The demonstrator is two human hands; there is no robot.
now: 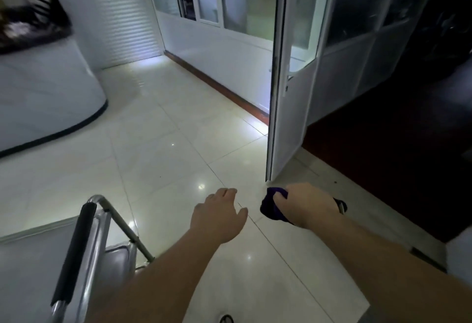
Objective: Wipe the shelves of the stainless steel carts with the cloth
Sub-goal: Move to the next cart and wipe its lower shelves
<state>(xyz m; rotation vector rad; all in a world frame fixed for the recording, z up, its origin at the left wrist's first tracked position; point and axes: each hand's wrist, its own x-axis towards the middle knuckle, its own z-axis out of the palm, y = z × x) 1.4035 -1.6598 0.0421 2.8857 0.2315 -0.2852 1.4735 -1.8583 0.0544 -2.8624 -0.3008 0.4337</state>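
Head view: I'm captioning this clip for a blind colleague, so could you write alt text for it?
Seen from above, a person's right hand grips a bunched dark cloth over a glossy tiled floor, while the left hand reaches forward, open and holding nothing. A steel cart with a black-padded handle stands at lower left, and a white-framed glass door stands open ahead on the right.

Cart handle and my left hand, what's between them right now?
Nothing: the head view shows only bare glossy floor tile between the cart handle and the left hand. The cloth is in the right hand.
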